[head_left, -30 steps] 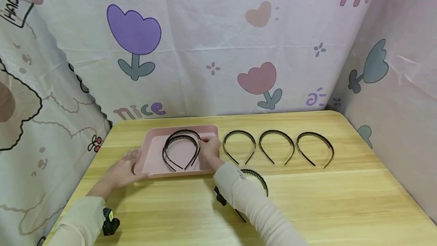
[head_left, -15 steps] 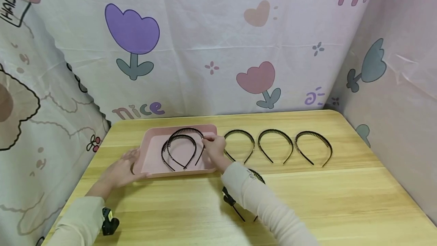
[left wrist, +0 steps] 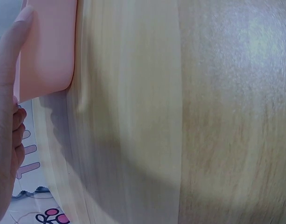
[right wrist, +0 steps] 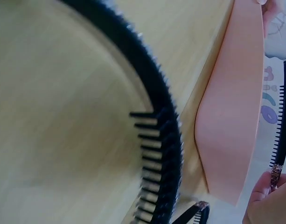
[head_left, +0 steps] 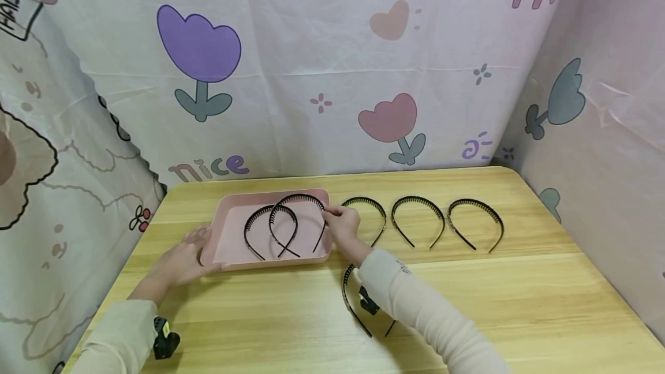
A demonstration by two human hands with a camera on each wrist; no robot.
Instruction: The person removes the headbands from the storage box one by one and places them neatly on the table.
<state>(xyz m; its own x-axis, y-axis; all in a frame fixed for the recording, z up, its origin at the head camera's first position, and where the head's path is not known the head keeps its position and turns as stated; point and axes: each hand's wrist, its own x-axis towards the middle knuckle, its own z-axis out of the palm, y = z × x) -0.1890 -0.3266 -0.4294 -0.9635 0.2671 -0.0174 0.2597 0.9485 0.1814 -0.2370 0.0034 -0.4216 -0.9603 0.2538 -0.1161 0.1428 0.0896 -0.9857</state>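
Observation:
A pink rectangular tray lies at the back left of the wooden table. My left hand holds its front left corner; the left wrist view shows the thumb against the tray wall and the other fingers curled behind. My right hand pinches the right side of a black toothed headband over the tray's right part. In the right wrist view, glitter shows on this headband by the fingertips. A second black headband lies in the tray, and the held one crosses over it.
Three black headbands, left, middle and right, lie in a row right of the tray. Another headband lies nearer me, partly under my right forearm. A printed cloth hangs behind the table.
My right hand has drawn its headband rightward, spreading it apart from the other one in the tray. The left hand keeps its place on the tray corner.

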